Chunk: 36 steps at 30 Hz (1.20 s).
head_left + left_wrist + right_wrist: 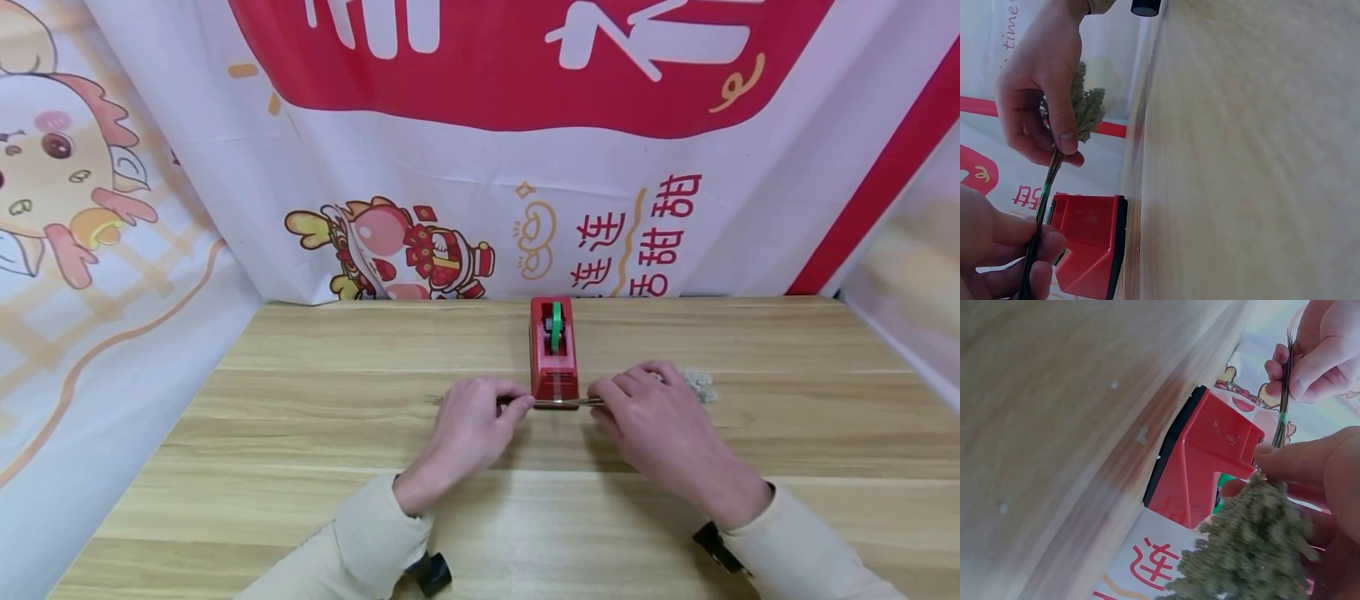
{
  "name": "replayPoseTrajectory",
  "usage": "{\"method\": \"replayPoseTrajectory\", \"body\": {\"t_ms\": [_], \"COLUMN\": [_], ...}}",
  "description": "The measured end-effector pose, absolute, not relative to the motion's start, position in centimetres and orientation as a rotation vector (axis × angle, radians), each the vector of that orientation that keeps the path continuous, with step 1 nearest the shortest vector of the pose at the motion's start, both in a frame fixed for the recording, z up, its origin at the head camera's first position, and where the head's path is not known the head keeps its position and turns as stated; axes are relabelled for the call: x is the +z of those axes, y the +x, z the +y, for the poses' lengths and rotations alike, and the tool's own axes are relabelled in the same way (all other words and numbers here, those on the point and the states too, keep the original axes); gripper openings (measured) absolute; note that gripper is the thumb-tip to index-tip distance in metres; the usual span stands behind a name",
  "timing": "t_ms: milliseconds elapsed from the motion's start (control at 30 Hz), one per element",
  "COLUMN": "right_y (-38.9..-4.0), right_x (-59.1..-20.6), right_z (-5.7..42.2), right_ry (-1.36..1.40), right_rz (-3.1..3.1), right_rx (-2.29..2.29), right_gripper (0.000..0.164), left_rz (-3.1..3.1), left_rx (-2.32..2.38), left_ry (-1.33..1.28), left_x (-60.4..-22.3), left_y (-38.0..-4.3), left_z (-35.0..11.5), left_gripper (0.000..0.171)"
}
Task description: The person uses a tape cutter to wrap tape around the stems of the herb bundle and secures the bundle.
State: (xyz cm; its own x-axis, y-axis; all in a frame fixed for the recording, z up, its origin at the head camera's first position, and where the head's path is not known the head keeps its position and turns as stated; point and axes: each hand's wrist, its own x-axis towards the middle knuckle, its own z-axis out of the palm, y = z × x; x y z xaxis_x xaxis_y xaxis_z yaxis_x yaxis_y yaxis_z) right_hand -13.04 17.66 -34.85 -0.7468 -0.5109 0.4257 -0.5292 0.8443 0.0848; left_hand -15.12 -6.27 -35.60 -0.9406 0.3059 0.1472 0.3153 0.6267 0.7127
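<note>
A bunch of dried flowers point(1254, 544) with fluffy grey-green heads lies sideways across both hands, its thin dark stems point(1046, 190) bundled together. My left hand point(471, 421) pinches the stems toward their cut ends. Nearer the flower heads, my right hand point(663, 425) grips the same stems between thumb and fingers. A small green band point(1283, 417) shows on the stems between the two hands. Right behind them stands a red tape dispenser point(553, 354) with a green wheel, and the stems cross its front end in the head view.
The dispenser rests on a light wooden table point(300, 400), its cutter end facing me. Small pale crumbs point(1142, 435) lie on the wood. A white printed cloth point(450, 158) hangs behind the table, and more cloth stands at the left side.
</note>
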Motion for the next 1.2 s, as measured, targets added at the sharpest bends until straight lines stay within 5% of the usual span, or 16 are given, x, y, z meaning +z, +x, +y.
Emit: {"method": "replayPoseTrajectory", "body": {"t_ms": [467,933,1200], "right_y": [-13.0,-13.18,-13.5], "right_x": [-35.0,-35.17,-34.8], "right_z": [17.56,17.74,17.28], "right_ry": [0.804,0.749,0.725], "right_rz": [-2.585,-2.579,-2.657], "right_rx": [-0.028,0.038,0.051], "right_gripper": [0.023,0.017,0.017], "left_rz": [-2.776,-2.836,-2.854], "left_rx": [-1.162,-1.327,-1.228], "left_ry": [-0.484,-0.521,-0.539], "left_x": [-35.66,-35.3,-35.02], "left_y": [-15.15,-15.23,-15.6], "left_z": [-6.3,-6.17,-6.09], "left_gripper": [0.011,0.027,0.021]}}
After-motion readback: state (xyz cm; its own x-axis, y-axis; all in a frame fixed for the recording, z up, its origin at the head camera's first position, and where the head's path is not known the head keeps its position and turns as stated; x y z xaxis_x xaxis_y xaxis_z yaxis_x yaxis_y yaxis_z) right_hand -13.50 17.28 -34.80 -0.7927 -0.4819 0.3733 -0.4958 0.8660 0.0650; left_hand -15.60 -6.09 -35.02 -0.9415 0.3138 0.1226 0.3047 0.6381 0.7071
